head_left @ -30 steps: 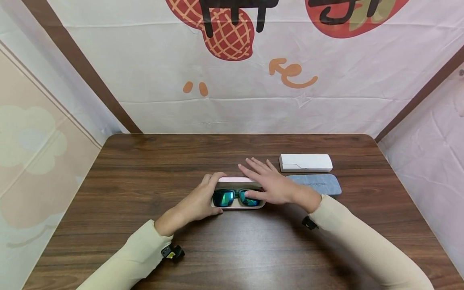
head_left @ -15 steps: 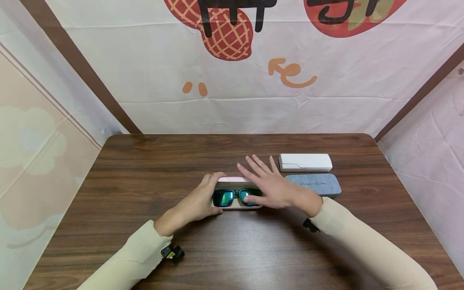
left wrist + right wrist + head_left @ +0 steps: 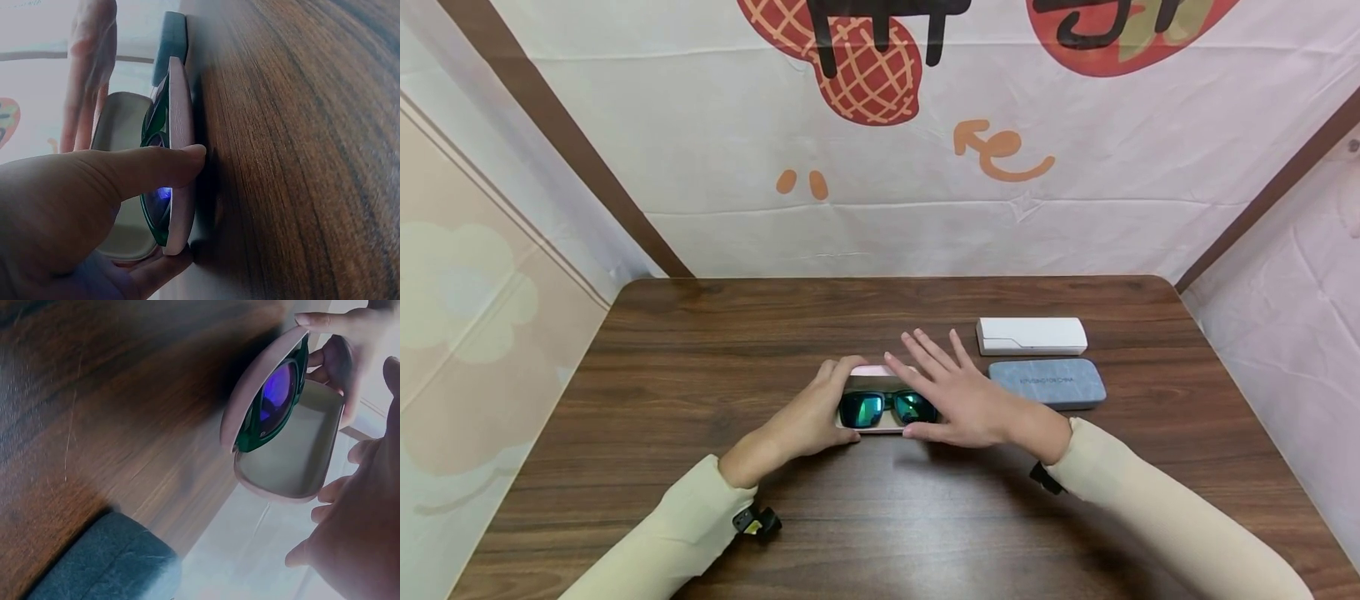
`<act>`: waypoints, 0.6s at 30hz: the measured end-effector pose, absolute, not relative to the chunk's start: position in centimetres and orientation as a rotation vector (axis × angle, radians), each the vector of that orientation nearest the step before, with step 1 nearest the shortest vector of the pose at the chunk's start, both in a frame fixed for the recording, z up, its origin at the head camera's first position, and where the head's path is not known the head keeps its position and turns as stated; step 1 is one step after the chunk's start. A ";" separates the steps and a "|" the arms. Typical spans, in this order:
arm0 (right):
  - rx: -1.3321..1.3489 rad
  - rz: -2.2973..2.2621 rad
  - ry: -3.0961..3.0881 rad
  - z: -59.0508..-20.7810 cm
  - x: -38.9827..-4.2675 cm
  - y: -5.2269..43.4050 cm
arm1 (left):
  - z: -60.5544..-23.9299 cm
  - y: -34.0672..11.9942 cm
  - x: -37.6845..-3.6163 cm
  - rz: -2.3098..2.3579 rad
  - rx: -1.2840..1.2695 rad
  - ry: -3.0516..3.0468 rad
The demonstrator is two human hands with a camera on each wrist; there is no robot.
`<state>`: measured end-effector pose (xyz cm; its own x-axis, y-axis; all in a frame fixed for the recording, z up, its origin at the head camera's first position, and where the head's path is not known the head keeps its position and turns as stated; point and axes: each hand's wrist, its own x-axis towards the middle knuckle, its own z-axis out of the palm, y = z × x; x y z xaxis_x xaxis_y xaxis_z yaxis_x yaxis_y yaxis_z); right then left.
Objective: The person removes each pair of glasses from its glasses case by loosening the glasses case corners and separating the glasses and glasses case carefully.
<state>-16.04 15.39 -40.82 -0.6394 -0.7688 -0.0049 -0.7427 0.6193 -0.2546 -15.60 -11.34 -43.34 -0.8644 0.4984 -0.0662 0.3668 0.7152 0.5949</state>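
An open pink glasses case lies on the table, its lid standing up at the back. Inside its base sit dark-framed sunglasses with blue-green mirrored lenses. My left hand grips the left end of the case, thumb on the front edge and fingers behind. Over the right end hovers my right hand, fingers straight and spread, hiding that end in the head view. The right wrist view shows a gap between this hand and the lid.
To the right lies a blue glasses case with printed lettering, closed. Just behind it is a closed white case. All rest on a brown wooden table, with a printed cloth hanging beyond its back edge.
My right hand has shifted slightly toward me, its thumb moving off the right lens to the case's front edge. The left hand and the case have stayed put.
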 end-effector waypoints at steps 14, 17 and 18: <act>-1.427 -0.318 2.699 -40.6 -14.5 15.0 | -43.2 -11.3 -15.7 0.876 0.693 2.691; -1.458 -0.303 2.691 -40.6 -14.2 14.8 | -43.3 -11.3 -15.7 0.888 0.693 2.687; -1.467 -0.294 2.688 -40.6 -14.1 14.7 | -43.4 -11.3 -15.6 0.889 0.693 2.685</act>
